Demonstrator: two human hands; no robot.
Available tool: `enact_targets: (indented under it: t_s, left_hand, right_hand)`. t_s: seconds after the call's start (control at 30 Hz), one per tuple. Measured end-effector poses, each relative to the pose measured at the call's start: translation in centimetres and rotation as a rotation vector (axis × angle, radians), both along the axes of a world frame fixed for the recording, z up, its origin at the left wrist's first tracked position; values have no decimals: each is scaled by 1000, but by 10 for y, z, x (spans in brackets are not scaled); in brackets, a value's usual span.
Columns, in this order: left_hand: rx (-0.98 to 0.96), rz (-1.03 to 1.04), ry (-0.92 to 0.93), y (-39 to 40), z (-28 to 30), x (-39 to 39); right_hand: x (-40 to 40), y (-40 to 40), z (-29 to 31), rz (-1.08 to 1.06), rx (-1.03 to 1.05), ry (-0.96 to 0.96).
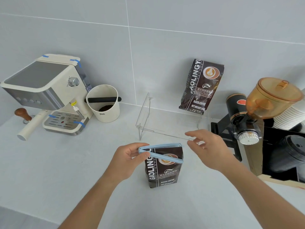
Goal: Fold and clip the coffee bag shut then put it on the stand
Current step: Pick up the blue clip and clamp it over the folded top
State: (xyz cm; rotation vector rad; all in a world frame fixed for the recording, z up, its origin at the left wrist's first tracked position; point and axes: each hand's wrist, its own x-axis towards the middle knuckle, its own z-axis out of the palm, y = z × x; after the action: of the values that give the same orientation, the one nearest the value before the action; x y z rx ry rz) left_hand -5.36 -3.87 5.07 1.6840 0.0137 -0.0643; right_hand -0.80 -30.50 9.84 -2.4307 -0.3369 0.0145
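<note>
A dark brown coffee bag (162, 173) stands upright on the counter in front of me, its top folded over. A light blue clip (160, 152) straddles the folded top, its two arms spread apart toward the left. My left hand (130, 156) pinches the clip's spread left end between thumb and fingers. My right hand (208, 148) hovers just right of the bag's top, fingers apart, holding nothing. The clear acrylic stand (148, 116) sits behind the bag, with a second coffee bag (200, 87) leaning against the wall on its far right side.
An espresso machine (49, 93) and a white knock box (104, 103) stand at the left. A coffee grinder (264, 104) with an amber hopper, stacked paper cups (290, 116) and black lids (287, 156) crowd the right. A wooden-handled tamper (23, 114) sits far left.
</note>
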Motion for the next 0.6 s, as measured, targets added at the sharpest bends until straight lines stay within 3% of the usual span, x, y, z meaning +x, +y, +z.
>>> enact_targets:
  t_s: [0.1,0.27,0.6]
  left_hand:
    - [4,5,-4,0,0,-1]
    - [-37,39,11,-2,-1,-5]
    - [-75,45,28,1,-7,-7]
  right_hand:
    - [6,2,-6,77,2,253]
    - [6,15,-14,118,183,482]
    - [4,28,-23,22,386,334]
